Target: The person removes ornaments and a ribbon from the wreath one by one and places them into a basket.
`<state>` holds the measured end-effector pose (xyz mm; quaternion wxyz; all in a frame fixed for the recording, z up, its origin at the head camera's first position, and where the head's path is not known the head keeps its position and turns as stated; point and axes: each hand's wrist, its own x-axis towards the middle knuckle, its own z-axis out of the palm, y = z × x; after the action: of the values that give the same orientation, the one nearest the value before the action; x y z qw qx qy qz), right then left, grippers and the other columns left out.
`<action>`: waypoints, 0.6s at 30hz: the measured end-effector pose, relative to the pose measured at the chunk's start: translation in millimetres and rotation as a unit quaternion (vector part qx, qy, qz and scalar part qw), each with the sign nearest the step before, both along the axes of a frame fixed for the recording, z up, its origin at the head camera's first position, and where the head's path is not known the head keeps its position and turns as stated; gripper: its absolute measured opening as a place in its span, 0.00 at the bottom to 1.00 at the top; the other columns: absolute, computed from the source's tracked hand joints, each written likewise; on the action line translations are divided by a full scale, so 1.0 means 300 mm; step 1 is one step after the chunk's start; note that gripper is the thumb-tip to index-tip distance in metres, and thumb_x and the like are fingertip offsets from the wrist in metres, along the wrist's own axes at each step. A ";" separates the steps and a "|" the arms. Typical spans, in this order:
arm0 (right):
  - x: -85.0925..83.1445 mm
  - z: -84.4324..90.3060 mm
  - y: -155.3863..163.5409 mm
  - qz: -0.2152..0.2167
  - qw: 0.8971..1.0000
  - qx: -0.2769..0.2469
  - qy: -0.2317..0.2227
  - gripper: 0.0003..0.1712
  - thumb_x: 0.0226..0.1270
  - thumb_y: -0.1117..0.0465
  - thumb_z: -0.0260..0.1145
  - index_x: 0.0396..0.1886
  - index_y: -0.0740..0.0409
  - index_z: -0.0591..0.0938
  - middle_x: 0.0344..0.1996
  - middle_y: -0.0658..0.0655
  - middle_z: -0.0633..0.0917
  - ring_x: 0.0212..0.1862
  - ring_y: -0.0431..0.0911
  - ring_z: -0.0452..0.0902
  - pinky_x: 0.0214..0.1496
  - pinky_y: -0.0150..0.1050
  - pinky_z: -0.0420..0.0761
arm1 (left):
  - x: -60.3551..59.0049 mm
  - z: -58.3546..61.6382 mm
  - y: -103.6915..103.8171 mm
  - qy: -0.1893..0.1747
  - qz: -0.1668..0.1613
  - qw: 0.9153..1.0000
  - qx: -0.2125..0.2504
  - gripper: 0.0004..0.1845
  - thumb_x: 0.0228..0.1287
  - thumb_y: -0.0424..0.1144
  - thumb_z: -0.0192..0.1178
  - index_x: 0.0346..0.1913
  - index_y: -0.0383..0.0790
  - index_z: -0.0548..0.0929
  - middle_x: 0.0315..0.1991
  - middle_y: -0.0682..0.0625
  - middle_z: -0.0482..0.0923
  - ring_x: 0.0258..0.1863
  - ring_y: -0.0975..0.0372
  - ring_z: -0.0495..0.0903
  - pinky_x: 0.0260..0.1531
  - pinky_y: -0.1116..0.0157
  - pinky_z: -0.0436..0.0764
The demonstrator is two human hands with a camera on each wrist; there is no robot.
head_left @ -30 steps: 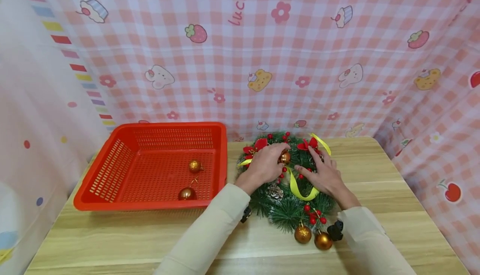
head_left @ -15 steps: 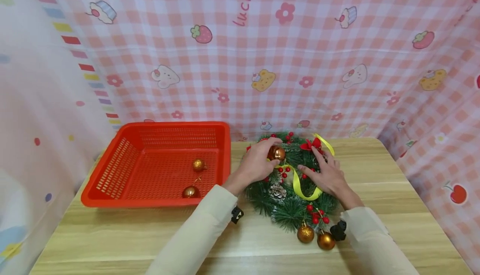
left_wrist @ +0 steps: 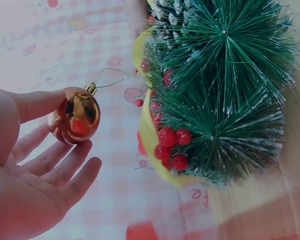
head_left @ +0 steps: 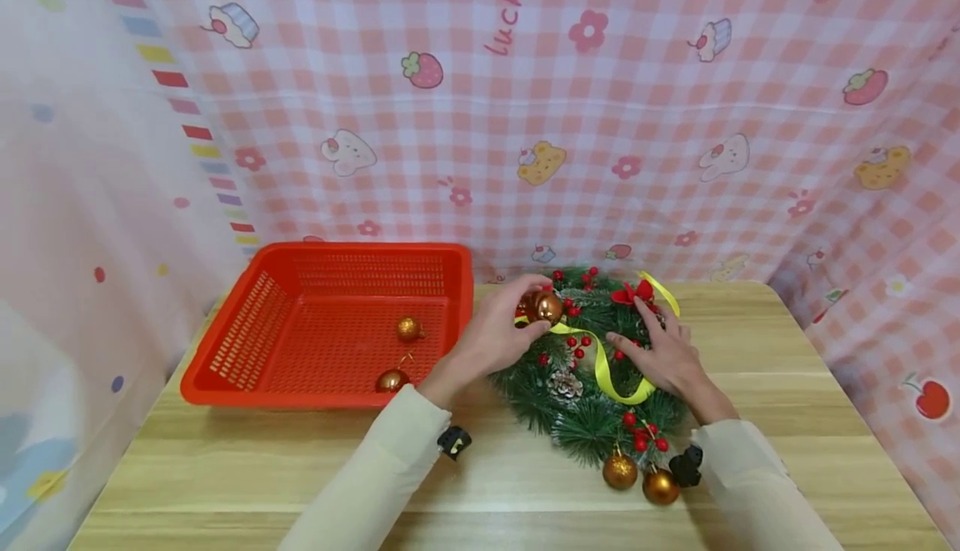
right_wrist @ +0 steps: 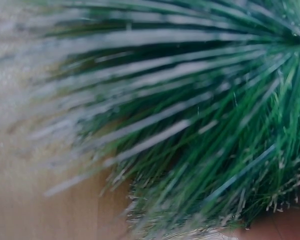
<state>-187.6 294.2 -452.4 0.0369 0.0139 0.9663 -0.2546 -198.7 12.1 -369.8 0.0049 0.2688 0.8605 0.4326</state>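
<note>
Nearest on the worktop (head_left: 262,484), two gold baubles (head_left: 640,478) hung at the near edge of the wreath (head_left: 592,418). The right hand (head_left: 663,355) lay flat on the wreath's right side, fingers straight and spread over the green needles beside a yellow ribbon (head_left: 607,368). Farther left, the left hand (head_left: 498,334) pinched a copper bauble (head_left: 545,307) between thumb and fingertips, just above the wreath's far left part. To the left, a red basket (head_left: 225,351) held two more balls (head_left: 401,355). Beyond hung a pink checked cloth (head_left: 600,117).
</note>
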 end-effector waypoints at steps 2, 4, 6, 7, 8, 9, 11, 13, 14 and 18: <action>0.000 0.000 -0.002 0.000 1.000 0.000 -0.001 0.53 0.68 0.27 0.49 0.81 0.47 0.43 0.77 0.70 0.43 0.70 0.77 0.45 0.54 0.75 0.61 | 0.010 0.007 -0.020 -0.001 -0.003 1.000 0.016 0.27 0.65 0.35 0.66 0.67 0.44 0.72 0.59 0.48 0.78 0.57 0.56 0.77 0.57 0.55 0.78; 0.000 0.000 -0.002 0.000 1.000 0.002 -0.002 0.53 0.68 0.27 0.49 0.81 0.48 0.43 0.77 0.70 0.43 0.69 0.77 0.45 0.53 0.75 0.61 | 0.022 0.017 -0.042 -0.002 -0.003 1.000 0.029 0.28 0.65 0.35 0.66 0.67 0.44 0.72 0.59 0.48 0.78 0.56 0.56 0.78 0.57 0.55 0.77; 0.000 0.002 -0.003 0.001 1.000 0.001 -0.004 0.53 0.68 0.27 0.49 0.81 0.48 0.42 0.77 0.71 0.42 0.70 0.77 0.45 0.54 0.75 0.61 | 0.034 0.026 -0.066 0.000 0.002 0.999 0.038 0.28 0.64 0.35 0.67 0.66 0.45 0.73 0.58 0.49 0.78 0.56 0.57 0.78 0.58 0.54 0.77; -0.001 0.002 -0.003 0.001 1.000 0.001 -0.006 0.53 0.69 0.27 0.49 0.81 0.48 0.42 0.77 0.71 0.42 0.70 0.77 0.44 0.54 0.75 0.60 | 0.041 0.030 -0.078 0.002 0.006 0.999 0.040 0.27 0.64 0.35 0.67 0.66 0.46 0.73 0.58 0.50 0.78 0.56 0.58 0.78 0.58 0.54 0.77; -0.001 0.003 -0.003 0.001 1.000 0.001 -0.007 0.53 0.69 0.27 0.49 0.81 0.48 0.42 0.77 0.71 0.42 0.70 0.77 0.44 0.54 0.76 0.60 | 0.047 0.034 -0.090 0.004 0.009 0.999 0.045 0.27 0.64 0.35 0.67 0.66 0.46 0.73 0.58 0.50 0.79 0.56 0.58 0.78 0.58 0.55 0.77; -0.001 0.003 -0.003 0.001 1.000 0.002 -0.008 0.53 0.69 0.27 0.48 0.81 0.48 0.42 0.77 0.71 0.42 0.70 0.77 0.43 0.55 0.76 0.60 | 0.053 0.037 -0.103 0.005 0.012 0.999 0.050 0.27 0.64 0.34 0.67 0.65 0.46 0.73 0.58 0.50 0.79 0.56 0.59 0.78 0.58 0.55 0.77; -0.001 0.004 -0.004 0.001 1.000 0.002 -0.008 0.53 0.69 0.27 0.49 0.81 0.48 0.42 0.76 0.71 0.42 0.70 0.78 0.43 0.54 0.76 0.60 | 0.065 0.043 -0.131 0.008 0.019 0.998 0.058 0.27 0.64 0.34 0.67 0.65 0.48 0.74 0.58 0.52 0.79 0.56 0.59 0.78 0.57 0.56 0.77; 0.000 0.005 -0.005 0.001 1.000 0.001 -0.008 0.54 0.68 0.27 0.49 0.81 0.48 0.42 0.76 0.72 0.42 0.70 0.78 0.43 0.54 0.76 0.60 | 0.077 0.048 -0.160 0.012 0.024 0.997 0.068 0.27 0.63 0.34 0.68 0.65 0.48 0.74 0.58 0.52 0.79 0.56 0.59 0.78 0.57 0.56 0.77; 0.000 0.003 -0.005 0.000 1.000 0.001 -0.007 0.54 0.68 0.27 0.49 0.81 0.48 0.42 0.76 0.71 0.42 0.70 0.78 0.44 0.54 0.76 0.60 | 0.083 0.051 -0.175 0.012 0.027 0.997 0.073 0.27 0.63 0.34 0.68 0.65 0.48 0.74 0.58 0.52 0.79 0.56 0.60 0.78 0.57 0.57 0.77; -0.002 0.002 -0.006 0.002 1.000 -0.002 -0.006 0.54 0.68 0.27 0.49 0.81 0.48 0.42 0.76 0.72 0.42 0.70 0.78 0.43 0.55 0.77 0.59 | 0.106 0.061 -0.235 0.017 0.038 0.996 0.081 0.27 0.63 0.34 0.68 0.64 0.47 0.74 0.55 0.51 0.80 0.55 0.60 0.79 0.57 0.57 0.78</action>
<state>-188.0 292.3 -451.9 0.0435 0.0138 0.9655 -0.2564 -167.0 -58.4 -351.3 -0.0485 0.2428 0.8321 0.4964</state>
